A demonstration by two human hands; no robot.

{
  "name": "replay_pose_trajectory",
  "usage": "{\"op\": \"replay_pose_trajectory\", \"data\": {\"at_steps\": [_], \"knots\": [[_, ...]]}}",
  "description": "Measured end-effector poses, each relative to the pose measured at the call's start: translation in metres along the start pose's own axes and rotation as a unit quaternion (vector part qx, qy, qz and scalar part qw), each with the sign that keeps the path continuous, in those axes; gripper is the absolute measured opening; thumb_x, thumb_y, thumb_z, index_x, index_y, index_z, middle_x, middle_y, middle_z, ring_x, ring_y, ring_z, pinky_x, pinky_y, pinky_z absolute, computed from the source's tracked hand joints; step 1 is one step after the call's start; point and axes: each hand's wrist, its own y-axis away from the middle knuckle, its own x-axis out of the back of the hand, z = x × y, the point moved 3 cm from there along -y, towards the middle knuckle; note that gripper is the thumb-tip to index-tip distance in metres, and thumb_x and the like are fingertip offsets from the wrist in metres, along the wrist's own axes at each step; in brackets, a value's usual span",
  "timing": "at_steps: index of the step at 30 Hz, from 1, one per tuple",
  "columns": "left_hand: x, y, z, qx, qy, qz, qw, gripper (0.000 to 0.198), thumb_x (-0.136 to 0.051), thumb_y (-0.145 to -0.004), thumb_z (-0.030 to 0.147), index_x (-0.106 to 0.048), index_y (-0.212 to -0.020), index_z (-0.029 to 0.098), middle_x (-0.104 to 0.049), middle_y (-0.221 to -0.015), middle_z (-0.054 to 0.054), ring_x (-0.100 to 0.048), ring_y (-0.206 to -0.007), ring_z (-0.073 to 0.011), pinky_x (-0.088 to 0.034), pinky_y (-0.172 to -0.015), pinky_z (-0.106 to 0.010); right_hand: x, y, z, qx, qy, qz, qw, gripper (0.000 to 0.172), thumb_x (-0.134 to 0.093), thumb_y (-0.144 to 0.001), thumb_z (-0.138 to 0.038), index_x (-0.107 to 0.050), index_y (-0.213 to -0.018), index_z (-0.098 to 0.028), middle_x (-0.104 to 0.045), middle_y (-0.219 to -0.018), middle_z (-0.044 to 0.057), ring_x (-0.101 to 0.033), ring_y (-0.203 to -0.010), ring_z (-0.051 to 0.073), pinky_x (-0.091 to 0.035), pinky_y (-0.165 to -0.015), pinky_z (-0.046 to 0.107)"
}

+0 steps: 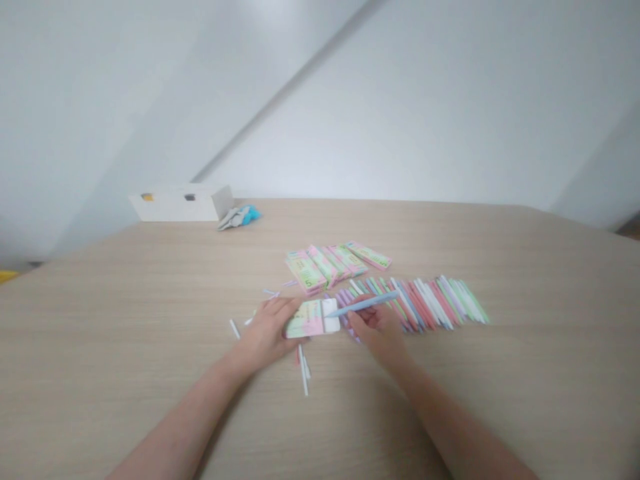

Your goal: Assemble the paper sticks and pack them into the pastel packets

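My left hand is closed on the left end of a flat pastel green-and-pink box, whose white flap end points right. Between the fingers of my right hand is a slim light blue pen, its pointed tip at the white end of the box. Whether the tip goes inside or only touches is too blurred to make out. Right beside this hand lies a row of pens in pink, white, green, blue and purple.
Several matching pastel boxes lie overlapped behind my hands. Loose white sticks are scattered around my left hand. A white box with cut-outs stands at the back left, with a grey and blue crumpled item against it. A wall rises behind the wooden table.
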Motion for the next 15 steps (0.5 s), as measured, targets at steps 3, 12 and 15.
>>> {"op": "replay_pose_trajectory", "data": {"at_steps": [3,12,15], "knots": [[0.001,-0.001,0.001,0.001,0.007,-0.003,1.0,0.058,-0.062,-0.078,0.042,-0.042,-0.128,0.021,-0.056,-0.12,-0.01,-0.049,-0.112,-0.0251,-0.035,-0.097,-0.039,-0.002,0.002,0.0,0.005,0.032,-0.005,0.999,0.018,-0.062,-0.073,-0.031,-0.058,-0.084,-0.017,-0.058,-0.062,-0.001,-0.052,-0.051,0.011,-0.039,-0.044,0.021],[0.002,0.0,0.002,-0.006,0.019,0.006,1.0,0.056,-0.062,-0.078,0.041,-0.042,-0.128,0.022,-0.056,-0.12,-0.01,-0.049,-0.111,-0.0259,-0.036,-0.096,-0.04,-0.011,0.007,0.003,-0.048,0.005,-0.08,0.996,0.02,-0.057,-0.077,-0.031,-0.056,-0.092,-0.018,-0.045,-0.053,-0.008,-0.042,-0.043,0.008,-0.034,-0.041,0.02],[0.002,0.001,0.002,-0.005,0.019,0.004,1.0,0.057,-0.062,-0.078,0.04,-0.042,-0.128,0.022,-0.056,-0.12,-0.01,-0.049,-0.112,-0.0256,-0.036,-0.096,-0.039,-0.011,0.007,-0.001,-0.063,-0.048,-0.091,0.993,0.021,-0.052,-0.08,-0.033,-0.054,-0.093,-0.017,-0.047,-0.056,-0.007,-0.043,-0.044,0.008,-0.036,-0.042,0.02]]}}
